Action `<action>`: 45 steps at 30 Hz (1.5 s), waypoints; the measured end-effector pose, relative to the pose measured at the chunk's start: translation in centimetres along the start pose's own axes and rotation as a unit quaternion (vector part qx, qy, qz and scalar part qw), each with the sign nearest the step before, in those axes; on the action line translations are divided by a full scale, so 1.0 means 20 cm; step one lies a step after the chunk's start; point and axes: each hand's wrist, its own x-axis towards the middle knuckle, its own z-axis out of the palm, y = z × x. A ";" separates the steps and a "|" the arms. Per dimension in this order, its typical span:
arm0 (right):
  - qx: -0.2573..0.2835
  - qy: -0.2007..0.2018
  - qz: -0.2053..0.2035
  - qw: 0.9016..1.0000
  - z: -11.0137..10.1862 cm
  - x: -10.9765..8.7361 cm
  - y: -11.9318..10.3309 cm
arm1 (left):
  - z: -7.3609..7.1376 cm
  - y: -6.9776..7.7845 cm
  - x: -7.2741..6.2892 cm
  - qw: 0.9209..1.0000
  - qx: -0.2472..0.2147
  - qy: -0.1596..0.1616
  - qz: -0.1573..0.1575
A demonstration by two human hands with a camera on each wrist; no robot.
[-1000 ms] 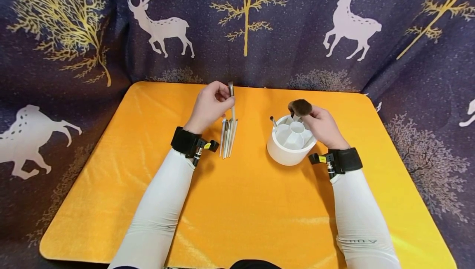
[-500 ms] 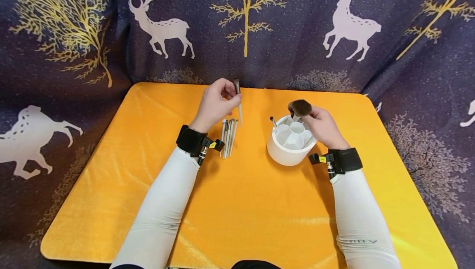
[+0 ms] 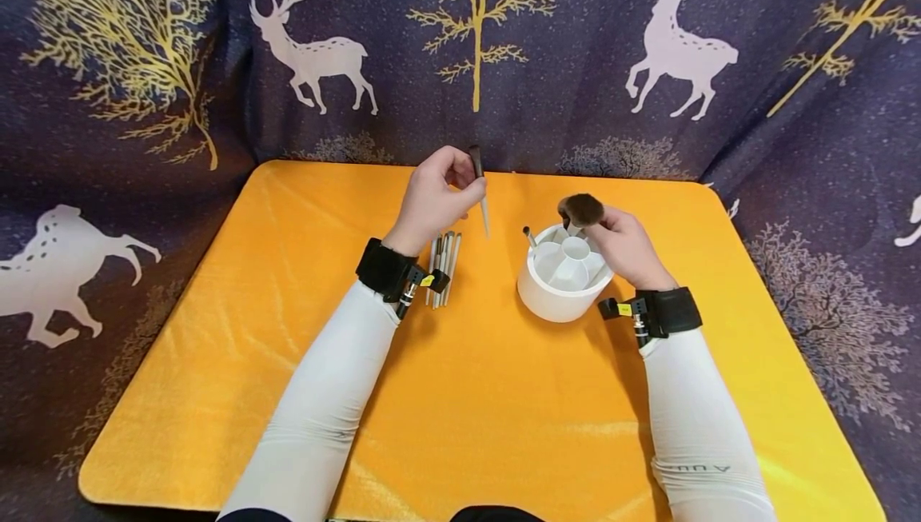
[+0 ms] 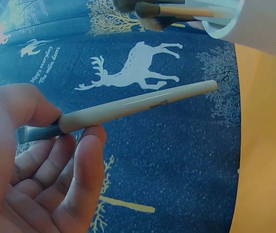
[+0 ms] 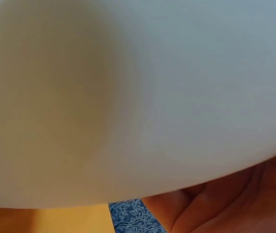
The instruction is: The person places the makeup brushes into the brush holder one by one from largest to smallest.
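My left hand [image 3: 440,198] pinches a makeup brush [image 4: 138,108] near its dark ferrule, thumb against fingertips. In the head view its bristle end points up and its pale handle tapers downward. The white round brush holder [image 3: 554,298] stands to the right, divided into compartments around a central ring. My right hand [image 3: 624,244] grips the holder at its far right side, the fingers partly hidden behind a large fluffy brush [image 3: 584,209]. A small dark-tipped brush [image 3: 530,236] leans at the holder's left rim. In the right wrist view, the holder's wall [image 5: 201,107] covers most of the fingers.
Several slim makeup brushes [image 3: 448,266] lie side by side on the orange-covered table [image 3: 504,410], right beside the left wrist strap. A dark curtain [image 3: 547,50] with deer and trees hangs behind the table's far edge.
My left hand has moved right with the makeup brush, away from the row of brushes and closer to the holder. The right hand and the holder have stayed in place.
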 end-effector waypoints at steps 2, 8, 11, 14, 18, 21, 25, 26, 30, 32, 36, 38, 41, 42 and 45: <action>-0.001 -0.001 -0.001 1.000 0.00 0.00 0.00 | 0.02 0.01 0.00 1.000 -0.002 -0.001 0.002; 0.004 -0.003 -0.006 1.000 0.00 0.00 0.01 | 0.06 0.00 0.02 1.000 -0.001 0.006 0.026; 0.004 0.000 -0.003 1.000 0.00 0.00 0.01 | 0.08 0.01 0.02 0.999 -0.003 0.005 0.032; 0.011 -0.001 -0.001 1.000 0.00 0.00 0.01 | 0.10 0.01 0.03 0.999 -0.003 0.003 0.034; 0.015 -0.003 0.003 1.000 0.00 0.00 0.01 | 0.11 0.02 0.03 0.999 0.000 -0.001 0.035; 0.013 -0.004 0.008 1.000 0.00 0.00 0.01 | 0.12 0.03 0.03 0.999 0.002 -0.005 0.036; 0.016 -0.006 0.007 1.000 0.00 0.01 0.00 | 0.14 0.05 0.04 0.999 0.001 -0.008 0.039; 0.016 -0.006 0.006 1.000 0.00 0.01 0.01 | 0.15 0.06 0.04 0.999 0.000 -0.009 0.038; 0.008 -0.002 -0.001 1.000 0.00 0.01 0.01 | 0.18 0.07 0.05 0.999 -0.007 -0.006 0.047; 0.005 -0.001 -0.003 1.000 0.00 0.01 0.01 | 0.19 0.08 0.05 0.999 -0.013 -0.004 0.051; 0.004 0.003 -0.007 1.000 0.00 0.00 0.01 | 0.22 0.09 0.05 0.998 -0.010 -0.007 0.056; 0.002 0.004 -0.008 1.000 0.00 0.00 0.01 | 0.23 0.09 0.05 0.998 -0.005 -0.010 0.058; 0.004 0.003 -0.006 1.000 0.00 0.00 0.01 | 0.25 0.10 0.05 0.998 0.008 -0.016 0.055; 0.004 0.003 -0.005 1.000 0.00 0.00 0.01 | 0.25 0.10 0.05 0.998 0.013 -0.018 0.052; 0.007 0.000 -0.001 1.000 0.00 0.00 0.00 | 0.27 0.10 0.05 0.998 0.028 -0.023 0.052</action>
